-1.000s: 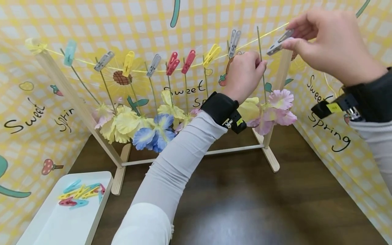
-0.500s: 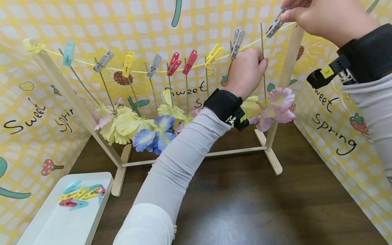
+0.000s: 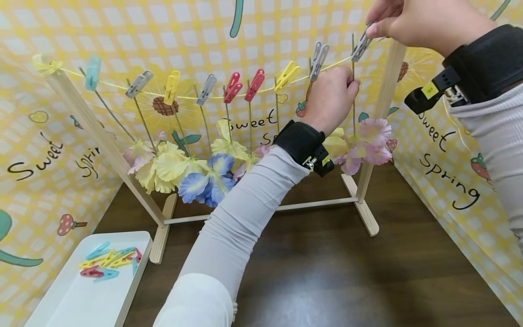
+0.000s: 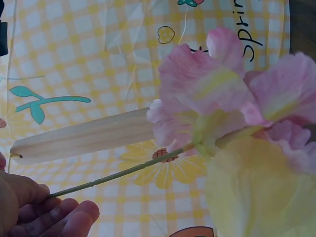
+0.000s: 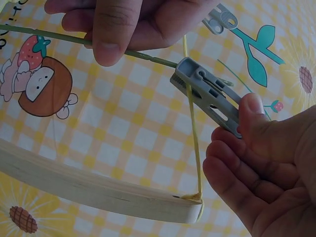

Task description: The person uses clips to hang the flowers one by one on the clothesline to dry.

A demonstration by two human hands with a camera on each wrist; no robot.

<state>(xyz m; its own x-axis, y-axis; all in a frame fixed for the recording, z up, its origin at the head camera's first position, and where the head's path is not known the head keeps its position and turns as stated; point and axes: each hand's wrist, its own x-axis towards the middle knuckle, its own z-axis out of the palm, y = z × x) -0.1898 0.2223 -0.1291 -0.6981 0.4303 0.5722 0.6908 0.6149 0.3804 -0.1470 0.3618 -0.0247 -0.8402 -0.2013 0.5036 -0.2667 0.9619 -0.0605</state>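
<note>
My left hand (image 3: 332, 96) pinches the green stem (image 4: 118, 174) of a pink artificial flower (image 3: 372, 141), which hangs petals down. Between the thumb and fingers of my right hand (image 3: 435, 25) is a grey clothespin (image 3: 361, 48). In the right wrist view its tip lies over the yellow string (image 5: 195, 143) and the stem's upper end; I cannot tell whether it is clamped on both. Just left of my left hand, another grey clothespin (image 3: 318, 61) sits on the string at a stem. The flower below it is partly hidden by my left arm.
A wooden frame with a left post (image 3: 102, 136) and a right post (image 3: 388, 86) carries the string. Along it, several clothespins hold flower stems, among them a blue flower (image 3: 208, 179). A white tray (image 3: 81, 299) with loose clothespins stands at the front left on the dark table (image 3: 310, 272).
My right hand rose with the grey clothespin, then brought it down and left to the string beside the stem's top. My left hand kept its pinch on the stem, shifting slightly right.
</note>
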